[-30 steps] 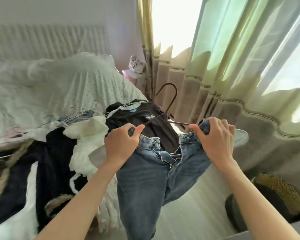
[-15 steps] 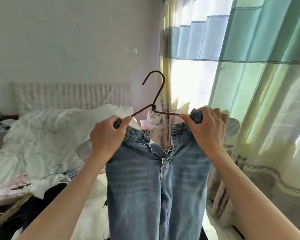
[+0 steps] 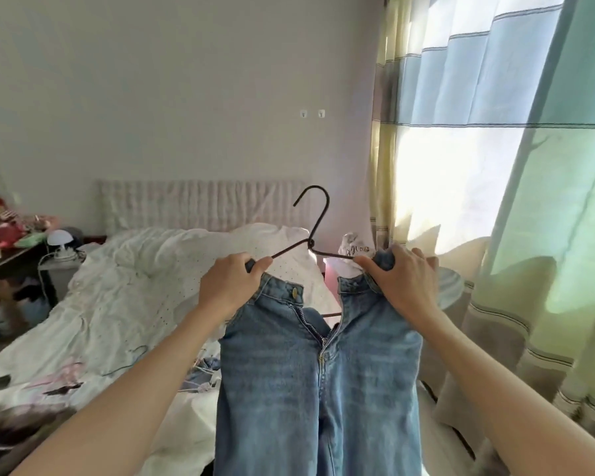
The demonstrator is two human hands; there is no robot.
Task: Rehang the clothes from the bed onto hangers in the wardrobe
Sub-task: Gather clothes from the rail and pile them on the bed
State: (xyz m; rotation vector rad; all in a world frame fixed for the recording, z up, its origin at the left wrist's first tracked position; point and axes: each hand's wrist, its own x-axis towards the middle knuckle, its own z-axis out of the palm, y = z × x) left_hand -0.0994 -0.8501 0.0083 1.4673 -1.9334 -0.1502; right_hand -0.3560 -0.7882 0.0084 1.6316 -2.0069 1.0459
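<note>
Both hands clamped on the jeans (image 3: 318,372) waistband and hanger (image 3: 311,240) ends: left hand (image 3: 229,286), right hand (image 3: 401,283). Jeans hang below the grips, over the bed (image 3: 117,297). No readable label, button too blurry.

Two bare forearms come up from the lower corners of the view, with no sleeve, cuff or glove on either. The left hand (image 3: 229,286) and the right hand (image 3: 404,280) are both uncovered. No ring, watch, bracelet or strap shows on the fingers (image 3: 423,261) or wrists. The nails that can be seen are short and plain. Elbows and upper arms lie outside the view.
</note>
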